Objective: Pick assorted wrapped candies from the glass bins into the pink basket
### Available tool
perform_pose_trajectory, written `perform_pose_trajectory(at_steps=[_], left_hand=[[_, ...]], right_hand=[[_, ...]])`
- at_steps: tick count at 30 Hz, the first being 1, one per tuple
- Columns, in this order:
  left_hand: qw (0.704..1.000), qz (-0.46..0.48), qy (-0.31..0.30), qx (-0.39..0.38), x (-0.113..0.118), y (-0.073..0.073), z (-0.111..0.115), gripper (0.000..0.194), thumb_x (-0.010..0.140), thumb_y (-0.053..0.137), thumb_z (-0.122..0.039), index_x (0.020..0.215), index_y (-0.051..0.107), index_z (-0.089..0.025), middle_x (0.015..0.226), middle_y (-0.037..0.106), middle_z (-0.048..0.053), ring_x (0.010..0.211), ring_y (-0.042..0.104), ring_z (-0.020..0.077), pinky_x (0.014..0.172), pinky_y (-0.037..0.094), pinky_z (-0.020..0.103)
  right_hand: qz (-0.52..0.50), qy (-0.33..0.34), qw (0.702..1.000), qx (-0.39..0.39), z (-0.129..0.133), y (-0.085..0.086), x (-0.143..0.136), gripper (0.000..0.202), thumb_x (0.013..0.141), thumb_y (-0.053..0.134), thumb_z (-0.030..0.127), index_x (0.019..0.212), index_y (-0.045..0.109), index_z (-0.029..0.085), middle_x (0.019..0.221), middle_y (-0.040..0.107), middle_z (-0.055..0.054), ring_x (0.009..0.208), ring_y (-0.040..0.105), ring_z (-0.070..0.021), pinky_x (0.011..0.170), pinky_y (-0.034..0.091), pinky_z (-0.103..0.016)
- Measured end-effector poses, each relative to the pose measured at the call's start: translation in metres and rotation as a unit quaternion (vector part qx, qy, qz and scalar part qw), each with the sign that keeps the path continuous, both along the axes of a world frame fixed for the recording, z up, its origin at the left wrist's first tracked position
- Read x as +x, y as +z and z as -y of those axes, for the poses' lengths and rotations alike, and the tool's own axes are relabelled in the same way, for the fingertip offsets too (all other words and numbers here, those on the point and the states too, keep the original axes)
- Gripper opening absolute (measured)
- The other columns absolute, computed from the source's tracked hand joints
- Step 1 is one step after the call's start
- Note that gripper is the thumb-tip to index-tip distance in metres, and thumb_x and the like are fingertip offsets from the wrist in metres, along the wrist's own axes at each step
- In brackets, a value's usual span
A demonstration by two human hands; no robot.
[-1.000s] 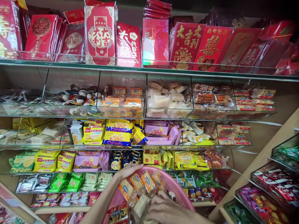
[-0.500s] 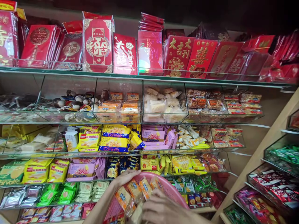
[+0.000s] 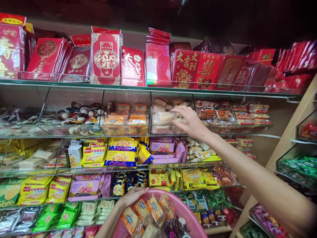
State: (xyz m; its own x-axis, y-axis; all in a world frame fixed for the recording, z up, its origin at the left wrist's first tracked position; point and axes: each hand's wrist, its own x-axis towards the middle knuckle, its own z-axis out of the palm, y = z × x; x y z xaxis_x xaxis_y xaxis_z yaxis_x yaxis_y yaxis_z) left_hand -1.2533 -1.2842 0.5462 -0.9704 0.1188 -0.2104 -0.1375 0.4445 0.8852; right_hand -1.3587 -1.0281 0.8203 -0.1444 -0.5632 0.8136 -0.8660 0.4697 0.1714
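My left hand [image 3: 133, 195] is closed on the rim of a pink plastic basket [image 3: 192, 211] at the bottom of the view. Inside lie several orange-and-clear snack packets [image 3: 155, 207], some pale wrapped pieces and dark-and-white items partly cut off by the frame. Up on the second shelf, my right hand [image 3: 188, 120] is stretched over a glass compartment of white wrapped snacks [image 3: 162, 117]. Its fingers and thumb are apart, at the right side of the white packets; whether the fingertips touch them I cannot tell.
Red envelopes [image 3: 106, 59] line the top shelf. Glass dividers and front lips [image 3: 126, 130] bound the snack compartments. Orange biscuit packs [image 3: 114, 119] and brown nut bars [image 3: 206, 112] flank the white snacks. A wooden upright [image 3: 293, 112] and more bins stand at the right.
My right hand has left the basket and moved up to the white snacks on the second shelf. My left hand stays on the basket rim. The view has shifted slightly.
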Motion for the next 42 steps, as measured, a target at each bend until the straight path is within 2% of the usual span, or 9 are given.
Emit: perform_pose_trajectory(at_steps=[7,18,26,30,32,33,37,39,42], left_hand=[[1.0,0.001,0.005,-0.003,0.001,-0.002,0.002,0.052,0.074,0.044,-0.064,0.094,0.07,-0.024,0.101,0.069,0.001,0.103,0.056,0.0246,0.092,0.04,0.032],[1.0,0.011,0.006,-0.02,0.004,0.002,0.002,0.057,0.073,0.043,-0.067,0.1,0.067,-0.022,0.101,0.069,0.002,0.101,0.057,0.0254,0.09,0.041,0.034],[1.0,-0.005,0.009,-0.024,0.005,0.004,0.006,0.055,0.074,0.043,-0.064,0.101,0.067,-0.022,0.111,0.065,0.003,0.11,0.051,0.0265,0.098,0.035,0.035],[1.0,-0.02,0.01,-0.012,0.005,0.001,0.007,0.049,0.076,0.041,-0.061,0.096,0.068,-0.026,0.109,0.066,0.002,0.106,0.054,0.0258,0.096,0.038,0.034],[1.0,-0.023,0.003,-0.004,0.003,0.0,0.005,0.048,0.077,0.04,-0.06,0.097,0.068,-0.026,0.107,0.067,0.001,0.103,0.055,0.0253,0.094,0.039,0.032],[1.0,-0.024,-0.002,-0.006,0.001,0.0,0.005,0.049,0.077,0.04,-0.061,0.097,0.068,-0.025,0.106,0.067,0.0,0.102,0.055,0.0252,0.093,0.039,0.032],[0.998,-0.036,-0.023,-0.037,-0.006,0.0,0.001,0.055,0.076,0.04,-0.063,0.098,0.067,-0.02,0.107,0.066,0.001,0.103,0.055,0.0251,0.093,0.038,0.033],[0.998,-0.029,-0.014,-0.053,-0.009,0.001,0.0,0.057,0.075,0.041,-0.065,0.103,0.066,-0.021,0.114,0.063,0.001,0.107,0.053,0.0249,0.096,0.035,0.033],[0.997,-0.021,-0.009,-0.076,-0.01,0.002,-0.002,0.059,0.074,0.041,-0.067,0.106,0.065,-0.024,0.118,0.061,0.001,0.111,0.051,0.0249,0.099,0.032,0.033]], right_hand=[[0.015,-0.042,0.994,0.098,0.011,0.013,-0.018,0.038,0.084,0.049,0.036,0.119,0.05,0.019,0.117,0.056,-0.01,0.109,0.044,-0.0269,0.087,0.032,-0.044],[-0.019,-0.095,0.987,0.126,0.012,0.016,-0.017,0.037,0.082,0.051,0.04,0.114,0.053,0.021,0.1,0.052,-0.009,0.095,0.043,-0.0257,0.077,0.034,-0.038],[-0.023,-0.02,0.999,0.019,-0.005,0.011,0.001,0.028,0.082,0.053,0.034,0.108,0.053,0.021,0.104,0.053,-0.008,0.1,0.044,-0.0242,0.084,0.033,-0.039],[0.098,0.048,0.986,-0.123,-0.022,-0.03,0.035,0.03,0.078,0.058,0.034,0.104,0.052,0.021,0.106,0.054,-0.007,0.101,0.048,-0.0224,0.087,0.036,-0.038],[0.256,0.077,0.941,-0.208,-0.026,-0.069,0.055,0.035,0.074,0.063,0.036,0.103,0.051,0.021,0.104,0.057,-0.006,0.096,0.053,-0.021,0.084,0.04,-0.037],[0.359,0.095,0.898,-0.238,-0.026,-0.091,0.065,0.037,0.073,0.064,0.037,0.103,0.05,0.021,0.101,0.059,-0.006,0.092,0.055,-0.0202,0.082,0.042,-0.036],[0.714,0.18,0.622,-0.265,-0.024,-0.174,0.099,0.037,0.074,0.064,0.039,0.101,0.05,0.019,0.096,0.064,-0.006,0.084,0.061,-0.0159,0.076,0.046,-0.029],[0.782,0.202,0.519,-0.28,-0.024,-0.205,0.112,0.034,0.074,0.065,0.037,0.1,0.053,0.018,0.094,0.065,-0.005,0.082,0.062,-0.0136,0.072,0.046,-0.025],[0.821,0.21,0.436,-0.304,-0.026,-0.234,0.122,0.033,0.076,0.064,0.037,0.1,0.055,0.017,0.092,0.066,-0.006,0.078,0.063,-0.0118,0.068,0.046,-0.022]])
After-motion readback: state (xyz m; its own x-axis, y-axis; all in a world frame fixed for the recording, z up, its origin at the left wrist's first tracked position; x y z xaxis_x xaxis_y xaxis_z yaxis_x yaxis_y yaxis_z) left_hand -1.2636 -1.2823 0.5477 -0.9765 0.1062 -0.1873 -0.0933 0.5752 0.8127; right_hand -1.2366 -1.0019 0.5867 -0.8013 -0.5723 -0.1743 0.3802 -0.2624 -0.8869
